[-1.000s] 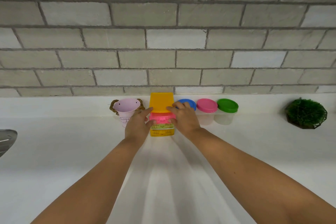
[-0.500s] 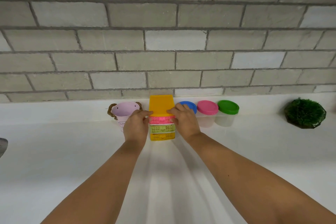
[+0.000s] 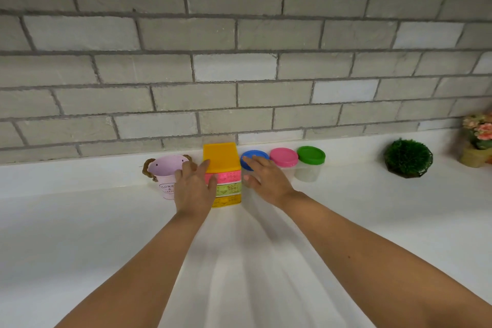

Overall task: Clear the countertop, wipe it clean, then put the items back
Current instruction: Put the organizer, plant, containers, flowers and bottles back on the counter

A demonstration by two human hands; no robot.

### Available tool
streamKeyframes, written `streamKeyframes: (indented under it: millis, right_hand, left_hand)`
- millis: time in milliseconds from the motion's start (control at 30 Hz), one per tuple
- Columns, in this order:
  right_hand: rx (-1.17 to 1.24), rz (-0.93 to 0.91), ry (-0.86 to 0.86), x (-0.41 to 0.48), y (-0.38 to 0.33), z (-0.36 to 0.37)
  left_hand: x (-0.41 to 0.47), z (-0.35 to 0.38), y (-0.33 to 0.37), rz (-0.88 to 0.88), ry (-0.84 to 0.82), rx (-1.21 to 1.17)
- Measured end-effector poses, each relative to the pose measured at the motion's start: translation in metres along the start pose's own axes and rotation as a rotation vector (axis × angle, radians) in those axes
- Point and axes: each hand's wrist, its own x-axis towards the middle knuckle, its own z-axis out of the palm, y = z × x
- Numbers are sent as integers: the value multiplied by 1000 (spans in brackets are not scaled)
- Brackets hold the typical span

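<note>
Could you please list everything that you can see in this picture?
drawer unit: one, yellow top, pink, green, yellow drawers, by wall
bucket: one, pink, left of unit
jars: three, clear, blue lid, pink lid, green lid, right of unit
plant: one, green, far right
flower pot: one, tan, right edge
countertop: one, white, below
wall: one, grey brick, behind
left hand: one, open, beside unit
right hand: one, open, over blue lid

Countertop: pink bucket, drawer box, blue-lid jar, pink-lid jar, green-lid jar, green plant, flower pot.
</note>
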Motion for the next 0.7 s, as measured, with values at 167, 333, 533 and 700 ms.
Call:
streamKeyframes:
  millis: [167,333,533,700]
  right_hand:
    - [7,127,60,-26,19,-23]
    - [-71,229,73,-61,43,-52]
    - [-90,336,103,-117,80,-96]
    - [-84,379,117,-178,125,-137]
  left_hand:
    - [-8,2,34,106,78,-46]
    - [-23,3,88,157,-16,-128]
    - [-48,10,158,241,-105,-146]
    - [-83,22,227,280,-158,-282]
